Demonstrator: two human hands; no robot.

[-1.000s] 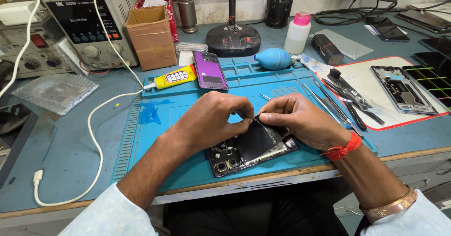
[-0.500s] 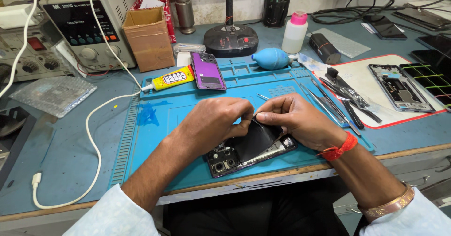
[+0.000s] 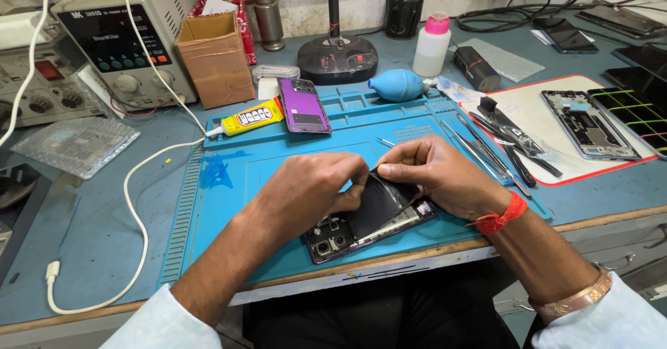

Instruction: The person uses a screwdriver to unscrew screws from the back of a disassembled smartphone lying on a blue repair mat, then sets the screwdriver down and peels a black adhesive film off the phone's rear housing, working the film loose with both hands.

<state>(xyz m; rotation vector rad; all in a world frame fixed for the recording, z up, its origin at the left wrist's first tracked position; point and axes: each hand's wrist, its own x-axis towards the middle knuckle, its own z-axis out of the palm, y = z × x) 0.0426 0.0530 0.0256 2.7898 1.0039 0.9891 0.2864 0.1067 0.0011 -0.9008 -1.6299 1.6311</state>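
- While both hands are working at the near edge of the blue mat, an opened phone is lying there on its face with its back cover off, the camera end pointing toward the person.
- The left hand is curling over the phone's middle, its fingers bent and pinching the edge of a dark flexible sheet that is lifting off the phone's inside.
- The right hand is pinching the same sheet from the far side, thumb and forefinger closed on its upper edge, with a red thread tied at the wrist.
- The fingertips of the two hands are nearly meeting above the phone.
- A purple phone back is lying at the far side of the mat, just beside a yellow glue tube.
- A blue air blower is resting near the mat's far right corner.
- Tweezers and slim tools are lying along the mat's right edge.
- A second opened phone is sitting on a white, red-edged pad to the right, well apart from the hands.
- A cardboard box and a power supply unit are standing at the back left of the worktop.
- A white cable is trailing across the worktop's left side.
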